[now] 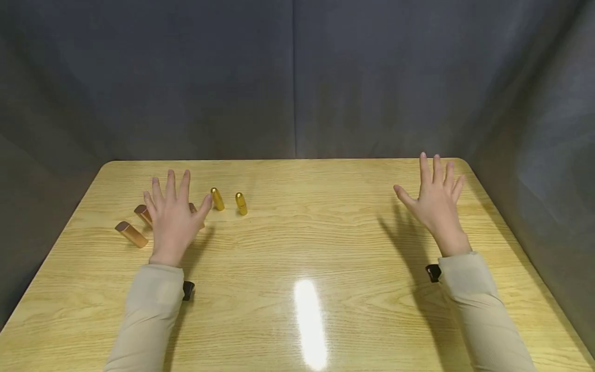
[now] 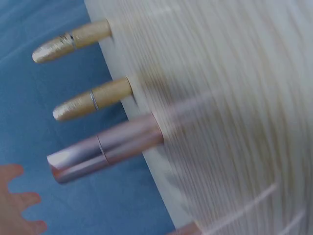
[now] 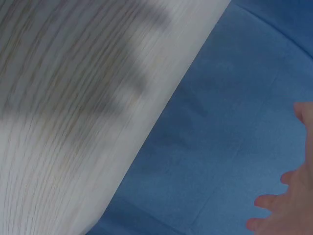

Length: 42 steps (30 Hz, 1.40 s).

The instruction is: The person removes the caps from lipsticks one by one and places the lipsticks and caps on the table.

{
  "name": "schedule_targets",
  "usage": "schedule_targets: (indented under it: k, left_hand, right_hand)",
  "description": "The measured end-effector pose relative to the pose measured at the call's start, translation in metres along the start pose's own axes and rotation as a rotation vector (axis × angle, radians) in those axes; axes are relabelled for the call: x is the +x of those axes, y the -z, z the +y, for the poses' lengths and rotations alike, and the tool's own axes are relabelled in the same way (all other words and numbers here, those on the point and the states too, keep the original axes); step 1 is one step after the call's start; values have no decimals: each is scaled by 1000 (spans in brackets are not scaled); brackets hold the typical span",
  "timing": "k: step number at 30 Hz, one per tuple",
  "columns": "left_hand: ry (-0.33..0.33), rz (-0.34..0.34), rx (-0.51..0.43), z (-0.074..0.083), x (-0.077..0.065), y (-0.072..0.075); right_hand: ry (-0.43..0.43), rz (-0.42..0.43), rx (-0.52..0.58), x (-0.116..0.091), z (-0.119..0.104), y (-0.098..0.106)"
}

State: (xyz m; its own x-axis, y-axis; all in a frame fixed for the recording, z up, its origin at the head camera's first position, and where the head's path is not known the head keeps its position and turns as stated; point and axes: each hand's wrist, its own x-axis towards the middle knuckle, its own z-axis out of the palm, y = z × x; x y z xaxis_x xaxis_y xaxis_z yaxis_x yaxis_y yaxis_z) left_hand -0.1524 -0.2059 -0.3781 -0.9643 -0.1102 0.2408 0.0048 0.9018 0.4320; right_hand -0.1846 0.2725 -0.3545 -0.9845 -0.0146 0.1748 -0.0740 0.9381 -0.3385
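"How does the left hand [image 1: 174,222] look?"

"Released, with the fingers spread wide and straight and the thumb out to the right. It grasps nothing."

"Is it touching anything?"

"Not that I can see. In the left wrist view the few fingertips that show are apart from the tubes. From the head view, the thumb tip is right next to the left gold tube [image 1: 217,199] — a slim, round-topped one. The right gold tube [image 1: 241,204] stands just beside that, a little to the right."

"And the copper ones?"

"They're thicker. The nearest copper tube [image 1: 132,235] stands to the left of the hand, another copper tube [image 1: 143,214] is just beyond it, partly covered by the fingers, and a third copper tube [image 1: 192,207] shows between thumb and forefinger. All of them are upright on the left side of the wooden table [image 1: 344,232]."

"What about the right hand [image 1: 437,206]?"

"Released too — fingers fanned, thumb pointing left, nothing held. It's above the far right part of the table, well apart from every tube, and its shadow falls on the wood to its left. Behind the far edge hangs a dark cloth [image 1: 209,77]."
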Motion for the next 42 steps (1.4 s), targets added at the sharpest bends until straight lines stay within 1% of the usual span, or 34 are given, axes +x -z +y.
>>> schedule_targets:
  k: [4,7,11,15,17,22,26,30,35,39,42]
  left_hand:
    - [-35,41,-85,10,-1,-3]
    - [-54,67,-149,18,-2,-5]
    - [-70,86,-239,26,-4,-10]
    - [-69,87,-284,32,-6,-16]
    - [-60,71,-301,35,-6,-19]
    - [-30,-11,-385,43,-4,-25]
    - [22,-64,-455,46,0,-30]
    - [86,-104,-503,47,3,-35]
    - [134,-138,-524,48,8,-40]
    - [142,-161,-507,49,11,-44]
    - [140,-182,-492,48,13,-46]
  right_hand:
    - [12,15,75,0,-3,-2]
    - [24,49,134,1,-7,-4]
    - [55,96,213,1,-13,-8]
    - [74,107,269,1,-19,-11]
    - [74,100,289,0,-23,-13]
    - [57,67,355,-2,-34,-17]
    - [40,23,422,-3,-42,-22]
    - [-2,-27,505,-3,-48,-27]
    - [-43,-82,652,-3,-53,-33]
    - [-57,-106,752,-3,-57,-37]
    - [-64,-125,804,-3,-61,-39]
